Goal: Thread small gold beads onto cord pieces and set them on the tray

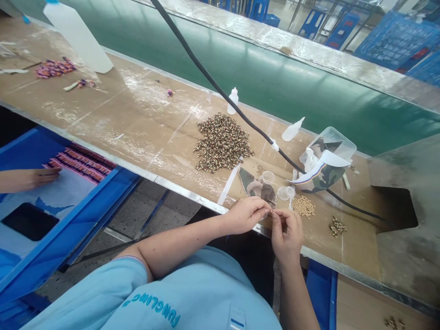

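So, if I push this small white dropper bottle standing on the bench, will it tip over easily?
Probably yes: the dropper bottle stands upright on a narrow base and looks like light thin plastic. Once down, its round body would likely roll; a similar bottle lies on its side nearby.

The left hand (244, 215) and right hand (287, 237) pinch a tiny piece (271, 213) together over the bench edge (192, 198). Tan beads (303, 206) lie just beside them, a speckled bead heap (222, 143) beyond.
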A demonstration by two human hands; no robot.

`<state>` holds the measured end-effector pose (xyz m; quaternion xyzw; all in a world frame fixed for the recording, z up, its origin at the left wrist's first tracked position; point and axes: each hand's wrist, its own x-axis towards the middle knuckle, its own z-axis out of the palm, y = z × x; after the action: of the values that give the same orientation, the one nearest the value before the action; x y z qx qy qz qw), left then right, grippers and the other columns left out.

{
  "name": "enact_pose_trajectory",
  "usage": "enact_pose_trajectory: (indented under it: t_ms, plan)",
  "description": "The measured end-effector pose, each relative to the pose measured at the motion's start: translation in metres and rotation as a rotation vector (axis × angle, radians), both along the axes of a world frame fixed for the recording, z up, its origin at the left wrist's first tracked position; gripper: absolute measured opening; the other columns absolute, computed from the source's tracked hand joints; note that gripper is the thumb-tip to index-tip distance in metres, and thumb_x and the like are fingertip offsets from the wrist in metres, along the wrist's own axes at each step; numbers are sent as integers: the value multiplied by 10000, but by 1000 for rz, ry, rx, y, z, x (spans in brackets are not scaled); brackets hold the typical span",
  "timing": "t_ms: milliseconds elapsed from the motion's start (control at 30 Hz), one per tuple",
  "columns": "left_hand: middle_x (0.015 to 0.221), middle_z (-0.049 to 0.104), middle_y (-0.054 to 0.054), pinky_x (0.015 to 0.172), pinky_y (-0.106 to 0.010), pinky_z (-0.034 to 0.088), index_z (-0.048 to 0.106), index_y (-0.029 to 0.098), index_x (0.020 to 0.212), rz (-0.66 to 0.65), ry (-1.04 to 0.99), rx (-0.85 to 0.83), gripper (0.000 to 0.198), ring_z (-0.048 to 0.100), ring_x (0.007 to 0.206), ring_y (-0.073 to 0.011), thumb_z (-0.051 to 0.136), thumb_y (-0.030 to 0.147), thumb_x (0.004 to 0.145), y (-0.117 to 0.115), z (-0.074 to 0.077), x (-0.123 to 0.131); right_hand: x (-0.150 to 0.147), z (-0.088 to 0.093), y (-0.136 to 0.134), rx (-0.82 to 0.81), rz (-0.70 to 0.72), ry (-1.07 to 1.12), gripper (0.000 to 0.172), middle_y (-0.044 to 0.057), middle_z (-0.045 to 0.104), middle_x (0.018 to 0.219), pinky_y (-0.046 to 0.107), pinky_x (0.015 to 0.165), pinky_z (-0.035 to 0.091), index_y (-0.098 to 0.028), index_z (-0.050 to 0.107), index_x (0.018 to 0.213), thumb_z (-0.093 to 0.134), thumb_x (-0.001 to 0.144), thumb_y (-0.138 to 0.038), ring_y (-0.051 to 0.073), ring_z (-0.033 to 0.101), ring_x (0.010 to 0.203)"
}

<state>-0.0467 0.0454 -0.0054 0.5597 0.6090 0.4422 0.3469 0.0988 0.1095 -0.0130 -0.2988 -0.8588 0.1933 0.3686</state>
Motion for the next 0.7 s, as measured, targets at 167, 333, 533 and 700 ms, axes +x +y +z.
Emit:
enact_pose_trajectory:
  t_ms: [167, 333, 533, 700]
  plan:
    - [754, 666, -49, 773, -240, 466, 647, 133, 855, 33, -32, 38, 236, 597, 753, -130, 431, 220, 892, 1, 0, 0, 2, 0, 2, -48, -36, 18, 113, 22, 588, 776, 247, 633, 442, -181, 574, 831, 509, 898, -245, 125, 545, 720]
    - [824, 690, -80, 764, -217, 482, 655, 127, 888, 94, -44, 173, 239, 626, 815, -133, 438, 228, 895, -12, -2, 2, 3, -1, 5, 44, -18, -7, 151, 35, 586, 752, 250, 624, 411, -168, 583, 821, 508, 898, -274, 130, 527, 697]
    - [875, 685, -87, 819, -249, 489, 644, 142, 917, 286, 154, 214, 224, 618, 863, -140, 453, 258, 901, -50, 1, -41, 4, -4, 8, 111, -21, 5, 172, 54, 595, 746, 288, 668, 405, -164, 590, 814, 520, 889, -302, 154, 526, 703]
    - [845, 656, -61, 827, -291, 477, 658, 158, 839, 665, 335, 49, 151, 588, 856, -152, 510, 182, 857, -71, 2, -93, 5, -4, 6, 34, -59, -2, 188, 67, 606, 766, 312, 666, 404, -182, 593, 812, 525, 883, -342, 179, 532, 717]
